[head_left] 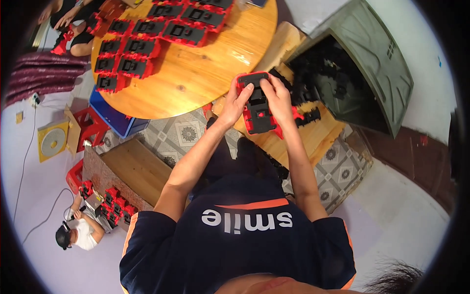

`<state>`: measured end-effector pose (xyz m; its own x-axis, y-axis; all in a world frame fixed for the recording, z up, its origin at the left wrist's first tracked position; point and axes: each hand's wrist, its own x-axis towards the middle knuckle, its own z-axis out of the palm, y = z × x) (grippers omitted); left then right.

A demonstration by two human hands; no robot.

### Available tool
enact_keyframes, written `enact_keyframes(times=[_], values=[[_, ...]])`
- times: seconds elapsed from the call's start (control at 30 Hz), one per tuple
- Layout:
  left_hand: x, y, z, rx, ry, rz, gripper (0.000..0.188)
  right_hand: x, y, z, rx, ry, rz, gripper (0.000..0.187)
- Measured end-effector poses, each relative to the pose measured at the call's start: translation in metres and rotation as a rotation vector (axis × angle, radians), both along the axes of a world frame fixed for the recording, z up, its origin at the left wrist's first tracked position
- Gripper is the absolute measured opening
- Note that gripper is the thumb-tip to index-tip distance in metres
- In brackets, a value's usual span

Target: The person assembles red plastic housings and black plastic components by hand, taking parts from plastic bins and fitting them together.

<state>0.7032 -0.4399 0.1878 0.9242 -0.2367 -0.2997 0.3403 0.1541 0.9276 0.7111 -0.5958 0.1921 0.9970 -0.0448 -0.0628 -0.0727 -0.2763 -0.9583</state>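
Both my hands hold a red and black plastic housing (259,116), roughly rectangular, up in front of my body. My left hand (235,104) is closed round its left side, with the thumb on the black upper face. Along the right side my right hand (279,99) grips it, fingers pressing near the top end. The black face has raised blocks, and a small red spot shows near its lower end. Below and right of the housing, black and red parts (309,115) lie on a wooden surface (318,137).
A round wooden table (181,93) carries rows of similar red and black housings (186,33). At right, a tilted grey-green crate (362,63) contains black parts (313,68). A blue bin (110,115) and red stool (90,125) stand left. Co-workers sit at upper and lower left.
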Motion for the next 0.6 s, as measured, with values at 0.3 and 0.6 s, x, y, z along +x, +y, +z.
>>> enact_keyframes(times=[0.3,0.6], values=[[0.020,0.091,-0.047,-0.244,0.071,0.582,0.056,0.021,0.102,-0.018,0.199,0.211,0.367,0.067],[0.097,0.153,-0.084,-0.191,0.175,0.857,0.082,0.079,0.180,-0.080,0.681,0.552,0.069,0.064]])
